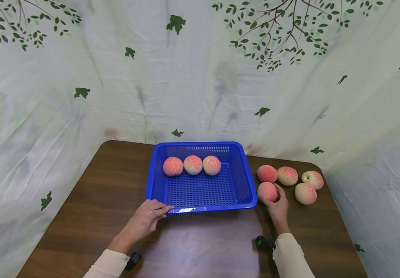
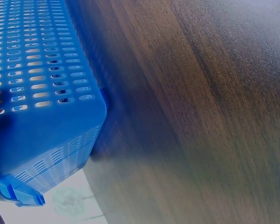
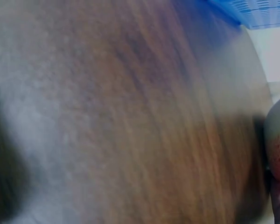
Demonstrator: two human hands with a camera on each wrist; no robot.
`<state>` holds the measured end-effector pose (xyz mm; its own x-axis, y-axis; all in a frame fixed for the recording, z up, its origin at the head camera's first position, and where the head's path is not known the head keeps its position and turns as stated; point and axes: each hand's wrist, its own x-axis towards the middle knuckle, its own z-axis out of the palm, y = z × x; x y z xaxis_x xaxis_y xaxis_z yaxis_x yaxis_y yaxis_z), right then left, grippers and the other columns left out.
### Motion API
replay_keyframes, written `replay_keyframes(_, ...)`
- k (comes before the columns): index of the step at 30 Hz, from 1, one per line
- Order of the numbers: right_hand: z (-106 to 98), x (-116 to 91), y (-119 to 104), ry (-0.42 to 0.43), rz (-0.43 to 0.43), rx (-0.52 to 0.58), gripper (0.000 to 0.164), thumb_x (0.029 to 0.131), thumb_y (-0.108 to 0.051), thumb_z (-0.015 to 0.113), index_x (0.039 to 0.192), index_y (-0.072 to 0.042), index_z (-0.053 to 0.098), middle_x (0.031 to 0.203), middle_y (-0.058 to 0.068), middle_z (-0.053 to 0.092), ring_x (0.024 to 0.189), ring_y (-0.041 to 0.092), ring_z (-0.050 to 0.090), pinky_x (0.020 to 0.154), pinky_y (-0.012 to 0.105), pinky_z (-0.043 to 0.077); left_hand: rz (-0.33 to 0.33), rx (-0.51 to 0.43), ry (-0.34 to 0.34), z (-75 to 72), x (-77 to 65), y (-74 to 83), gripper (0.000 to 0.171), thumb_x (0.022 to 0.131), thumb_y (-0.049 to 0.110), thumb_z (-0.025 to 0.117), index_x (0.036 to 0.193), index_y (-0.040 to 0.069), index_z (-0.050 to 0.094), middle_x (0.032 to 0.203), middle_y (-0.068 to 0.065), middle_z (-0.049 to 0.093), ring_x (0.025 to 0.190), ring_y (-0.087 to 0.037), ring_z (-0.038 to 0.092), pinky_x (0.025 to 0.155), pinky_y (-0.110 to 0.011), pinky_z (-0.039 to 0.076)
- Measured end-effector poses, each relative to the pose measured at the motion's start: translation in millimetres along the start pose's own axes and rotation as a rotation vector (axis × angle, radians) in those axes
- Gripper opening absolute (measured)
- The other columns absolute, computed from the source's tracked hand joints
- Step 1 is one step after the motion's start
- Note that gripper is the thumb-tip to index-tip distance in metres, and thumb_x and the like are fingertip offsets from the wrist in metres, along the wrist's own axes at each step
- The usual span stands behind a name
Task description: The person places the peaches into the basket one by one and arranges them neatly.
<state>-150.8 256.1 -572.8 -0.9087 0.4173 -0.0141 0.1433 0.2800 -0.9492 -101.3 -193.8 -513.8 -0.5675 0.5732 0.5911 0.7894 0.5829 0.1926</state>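
A blue plastic basket (image 1: 200, 209) with slotted walls stands on the table. Three pink-and-cream peaches (image 1: 193, 165) lie in a row toward its back left. My left hand (image 1: 145, 219) grips the rim at the front left corner, and the left wrist view shows the basket's slotted side (image 2: 42, 116) close up. Just right of the basket, my right hand (image 1: 277, 206) holds a peach (image 1: 267, 192) between thumb and fingers; part of that peach (image 3: 279, 144) shows at the edge of the right wrist view.
Several more peaches lie on the right of the table: a redder peach (image 1: 267, 173) behind the held one, another peach (image 1: 287, 176) beside it, and a pair farther right, the nearer peach (image 1: 305, 194) being paler. A leaf-printed cloth (image 1: 200, 96) hangs behind the brown table (image 1: 116, 181).
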Motion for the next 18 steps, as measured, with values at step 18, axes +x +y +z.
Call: replay_keyframes(18, -11.8, 2.5, -43.7, -0.043, 0.077, 0.111, 0.072, 0.083, -0.008, 0.075, 0.142, -0.003, 0.033, 0.138, 0.015, 0.042, 0.113, 0.016, 0.043, 0.083, 0.010, 0.038, -0.011, -0.014, -0.010, 0.6, 0.8, 0.6, 0.033, 0.070, 0.001, 0.073, 0.102, 0.009, 0.075, 0.089, 0.002, 0.069, 0.079, -0.014, 0.059, 0.070, -0.030, 0.042)
